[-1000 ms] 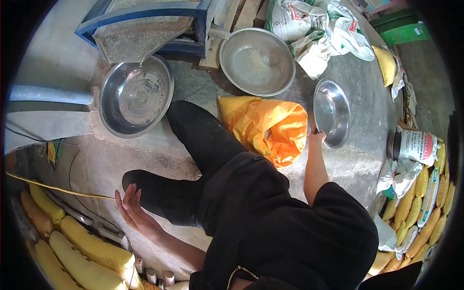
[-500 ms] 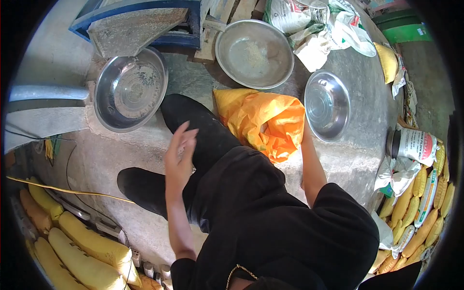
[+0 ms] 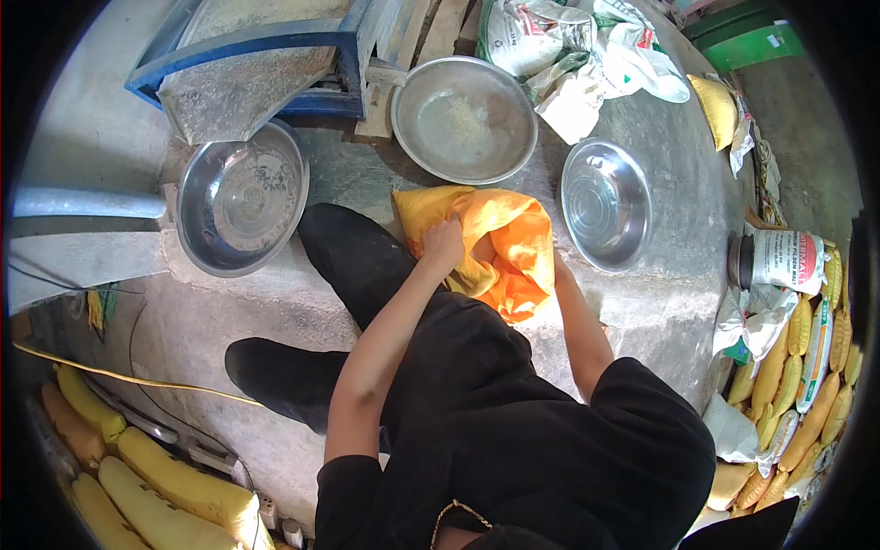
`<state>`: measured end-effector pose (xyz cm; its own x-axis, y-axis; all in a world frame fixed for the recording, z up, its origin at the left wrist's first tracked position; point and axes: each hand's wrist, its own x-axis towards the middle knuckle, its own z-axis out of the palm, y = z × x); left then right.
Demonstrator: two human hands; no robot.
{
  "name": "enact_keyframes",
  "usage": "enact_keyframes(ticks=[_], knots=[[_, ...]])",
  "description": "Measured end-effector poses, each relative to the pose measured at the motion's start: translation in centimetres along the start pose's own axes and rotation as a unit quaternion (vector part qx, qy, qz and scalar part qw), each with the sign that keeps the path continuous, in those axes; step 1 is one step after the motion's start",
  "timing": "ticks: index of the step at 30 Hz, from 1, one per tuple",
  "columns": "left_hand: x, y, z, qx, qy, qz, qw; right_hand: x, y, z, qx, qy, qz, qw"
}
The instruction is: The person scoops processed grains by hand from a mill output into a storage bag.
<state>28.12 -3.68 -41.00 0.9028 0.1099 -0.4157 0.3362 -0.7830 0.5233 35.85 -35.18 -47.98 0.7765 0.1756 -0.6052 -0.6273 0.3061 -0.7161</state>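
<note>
An orange woven sack [image 3: 506,218] stands between my legs and the metal basins, its mouth gaping and its rim crumpled. My left hand [image 3: 445,244] is closed on the left side of that rim, knuckles up. At the right edge of the sack is my right hand [image 3: 557,271], gripping the rim there; its fingers are mostly hidden by the fabric. What lies deep inside the sack cannot be made out. Just beyond it sits a wide metal basin [image 3: 431,137] with a little pale grain on its bottom.
A shiny basin [image 3: 605,203] stands to the right, and another basin [image 3: 206,206] at the left under the chute [image 3: 243,96] of a blue-framed machine [image 3: 344,78]. White sacks [image 3: 568,115] lie at the back. Full yellow sacks [image 3: 179,472] are stacked at both sides. A yellow cable [image 3: 137,375] crosses the floor.
My left hand came from the air above my leg to the sack and took hold of its rim. My right hand stayed at the sack's right edge. The view shifted slightly.
</note>
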Motion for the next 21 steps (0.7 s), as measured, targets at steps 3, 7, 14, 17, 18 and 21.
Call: enact_keyframes(ticks=[3, 7, 14, 17, 18, 21], knots=[[-1.6, 0.9, -2.0, -0.066, 0.017, 0.069, 0.995, -0.5, 1.1, -1.1, -0.007, 0.016, -0.006, 1.0], [-5.9, 5.6, -6.4, -0.157, 0.002, 0.162, 0.974, -3.5, 3.4, -2.8, -0.015, 0.033, -0.012, 0.999], [-12.3, 11.0, -11.5, -0.291, 0.056, 0.235, 0.926, -5.3, 8.0, -2.1, -0.044, 0.018, -0.017, 0.999], [-13.6, 10.1, -12.4, -0.321, 0.069, 0.216, 0.92, -5.3, 10.1, -0.4, -0.069, -0.011, -0.004, 0.998], [-13.9, 9.8, -12.9, -0.338, 0.074, 0.219, 0.912, -5.7, 10.6, -0.2, -0.078, -0.021, 0.0, 0.997], [-13.4, 8.6, -13.5, -0.373, 0.086, 0.211, 0.9, -4.5, 12.3, 2.1, -0.102, -0.043, 0.001, 0.994]])
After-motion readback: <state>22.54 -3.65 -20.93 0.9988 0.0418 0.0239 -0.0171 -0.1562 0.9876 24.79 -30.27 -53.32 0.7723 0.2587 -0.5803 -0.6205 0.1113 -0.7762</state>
